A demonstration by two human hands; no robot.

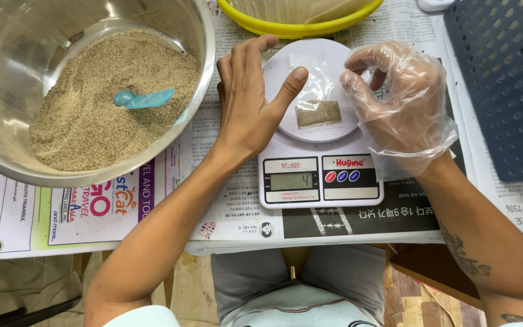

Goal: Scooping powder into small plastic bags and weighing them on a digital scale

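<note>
While flanked by hands — bag (318, 112) on scale (320, 175)

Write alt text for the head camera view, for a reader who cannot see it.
A person's bare left hand and plastic-gloved right hand frame a small clear bag of tan granules lying on a white digital kitchen scale. To the left, a steel bowl holds more granules with a blue scoop, all on newspaper.
</note>
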